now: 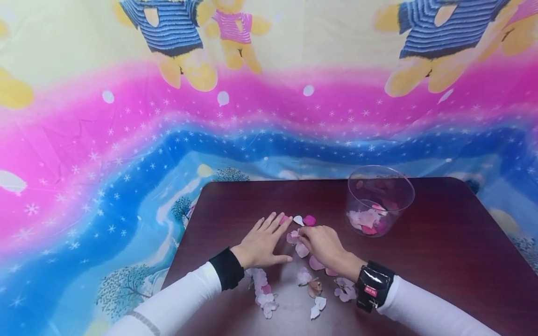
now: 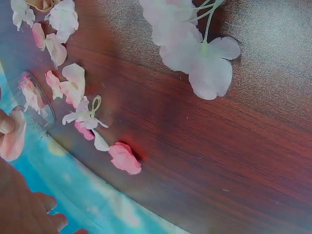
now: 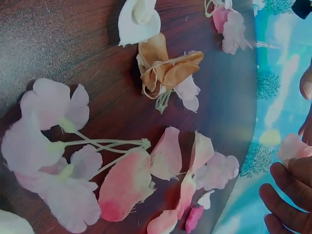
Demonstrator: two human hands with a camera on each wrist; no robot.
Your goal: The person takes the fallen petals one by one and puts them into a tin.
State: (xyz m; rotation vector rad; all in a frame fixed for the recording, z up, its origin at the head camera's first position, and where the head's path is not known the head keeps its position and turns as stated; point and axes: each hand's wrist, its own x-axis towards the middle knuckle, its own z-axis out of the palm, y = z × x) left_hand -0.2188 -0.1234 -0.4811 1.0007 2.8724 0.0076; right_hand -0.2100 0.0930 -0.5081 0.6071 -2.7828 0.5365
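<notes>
My left hand (image 1: pixel 262 240) lies palm down over the table with fingers straight and spread, fingertips beside a few small petals at the top of the layout. Just right of it, my right hand (image 1: pixel 329 247) pinches a pale pink petal (image 3: pixel 291 147) between its fingertips. Under and around the right hand run loose pink petals (image 1: pixel 316 263) and pale blossoms. A white petal (image 1: pixel 298 220) and a magenta petal (image 1: pixel 309 220) sit beyond both hands. Below the left wrist is a line of pale pink blossoms (image 1: pixel 262 291).
A clear plastic tub (image 1: pixel 398 212) holding pink petals (image 1: pixel 365 219) stands at the back right of the dark red-brown table (image 1: pixel 445 261). Nearer me lie a brown flower (image 1: pixel 314 288), white petals (image 1: pixel 318 308) and a stemmed pale blossom (image 1: pixel 345 290). A printed cloth (image 1: pixel 269 102) hangs behind the table.
</notes>
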